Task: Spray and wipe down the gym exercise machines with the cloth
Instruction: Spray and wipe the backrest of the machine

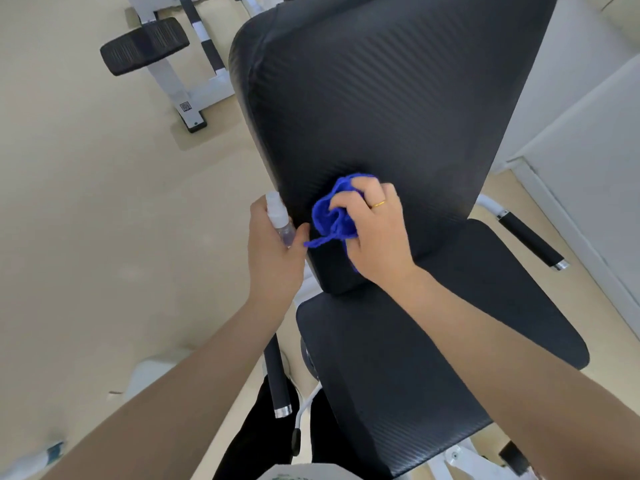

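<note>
1. Cloth (334, 216): blue, soft and limp, bunched at the centre of the frame against the lower part of the black back pad (363, 98). The right hand (375, 233) grips it with curled fingers and presses it to the pad.
2. It looks light and likely folds freely, so a bunched fistful is the best hold; one loose corner dangles toward the left.
3. Spray bottle (281, 221): small, clear plastic, probably light and slick when wet. The left hand (273, 251) wraps its body, nozzle up, just beside the pad's left edge.
4. Seat pad (433, 358) below looks firm, textured vinyl, and should take a firm wipe.
</note>
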`<state>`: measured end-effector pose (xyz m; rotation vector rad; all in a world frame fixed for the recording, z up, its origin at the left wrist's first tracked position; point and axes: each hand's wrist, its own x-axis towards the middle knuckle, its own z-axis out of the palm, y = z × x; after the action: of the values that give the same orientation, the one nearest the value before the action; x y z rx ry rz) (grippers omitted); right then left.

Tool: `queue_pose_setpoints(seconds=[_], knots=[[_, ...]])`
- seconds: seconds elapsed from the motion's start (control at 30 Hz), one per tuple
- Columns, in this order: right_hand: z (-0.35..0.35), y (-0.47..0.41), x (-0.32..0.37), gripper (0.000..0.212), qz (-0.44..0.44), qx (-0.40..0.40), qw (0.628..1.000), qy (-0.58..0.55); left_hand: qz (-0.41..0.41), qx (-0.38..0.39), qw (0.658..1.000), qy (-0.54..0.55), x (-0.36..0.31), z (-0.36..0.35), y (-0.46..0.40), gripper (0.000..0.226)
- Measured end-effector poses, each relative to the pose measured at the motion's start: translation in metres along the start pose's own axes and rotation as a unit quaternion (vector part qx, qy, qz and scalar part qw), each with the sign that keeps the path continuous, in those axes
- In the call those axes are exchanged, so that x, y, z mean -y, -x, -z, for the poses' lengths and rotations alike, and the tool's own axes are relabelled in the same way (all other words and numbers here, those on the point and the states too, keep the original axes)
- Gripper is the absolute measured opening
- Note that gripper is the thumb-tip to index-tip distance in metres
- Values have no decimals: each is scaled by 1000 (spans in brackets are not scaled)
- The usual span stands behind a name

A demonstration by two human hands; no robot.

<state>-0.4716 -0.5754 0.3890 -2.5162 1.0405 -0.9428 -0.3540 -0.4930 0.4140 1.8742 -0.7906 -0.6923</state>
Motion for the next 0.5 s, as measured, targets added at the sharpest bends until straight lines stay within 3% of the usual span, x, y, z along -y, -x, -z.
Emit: queue_pose_setpoints(seconds=[0.07, 0.17, 0.2, 0.23, 0.33, 0.4, 0.47, 0.5], knots=[[2, -5, -7, 40, -30, -32, 999, 4, -5, -6, 1000, -17, 0, 1, -1, 35], [6, -17, -11, 42, -240, -144, 957, -80, -5, -5, 1000, -27, -1, 0, -2, 36], [3, -18, -4, 40, -264, -153, 948, -87, -12, -6, 1000, -21, -1, -1, -1, 36], [-2, -17, 4, 38, -242, -138, 959, -59, -24, -10, 1000, -14, -1, -1, 0, 37], [-7, -4, 6, 34, -44, -49, 997, 28, -26, -17, 999, -6, 1, 0, 2, 42], [2, -11, -8, 35, -24, -48, 998, 28, -6, -8, 1000, -9, 3, -1, 3, 38], [8, -21, -29, 41, -158, -139, 977, -18, 0, 2, 1000, -22, 5, -5, 7, 34], [13, -26, -41, 44, -268, -202, 939, -74, -4, 5, 999, -36, 5, -6, 11, 33]])
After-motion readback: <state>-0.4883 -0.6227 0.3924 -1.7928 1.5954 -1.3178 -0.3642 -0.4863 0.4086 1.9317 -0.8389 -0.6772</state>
